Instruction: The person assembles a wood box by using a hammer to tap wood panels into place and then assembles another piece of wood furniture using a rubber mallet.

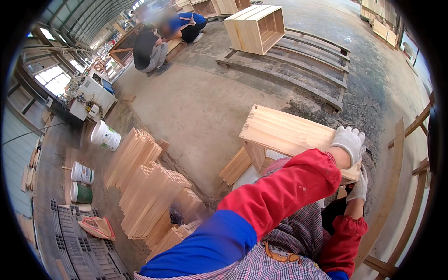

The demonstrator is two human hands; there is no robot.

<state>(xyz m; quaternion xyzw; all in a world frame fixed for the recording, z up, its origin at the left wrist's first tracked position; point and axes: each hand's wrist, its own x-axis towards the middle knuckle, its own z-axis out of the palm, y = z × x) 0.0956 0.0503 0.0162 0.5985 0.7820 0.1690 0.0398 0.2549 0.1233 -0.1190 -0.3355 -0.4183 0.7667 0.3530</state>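
A pale wooden box (284, 130) with finger-jointed corners stands in front of me, its top board running to the right. My left hand (349, 141), in a white glove, grips the right end of that board with its fingers curled at the edge. Just below, my gloved right hand (358, 189) is closed at the box's right end. A small black and red thing (349, 188) shows beside its palm, mostly hidden, so its kind cannot be made out. Under the box's left side lies a short stack of boards (237, 165).
Stacked jointed boards (149, 196) stand to my left, with buckets (105, 136) and a grey plastic pallet (77, 238) beyond. Ahead, another wooden box (254, 29) rests on a slatted pallet (298, 70). Two people (151, 49) crouch farther off. A wooden frame (396, 186) runs along my right.
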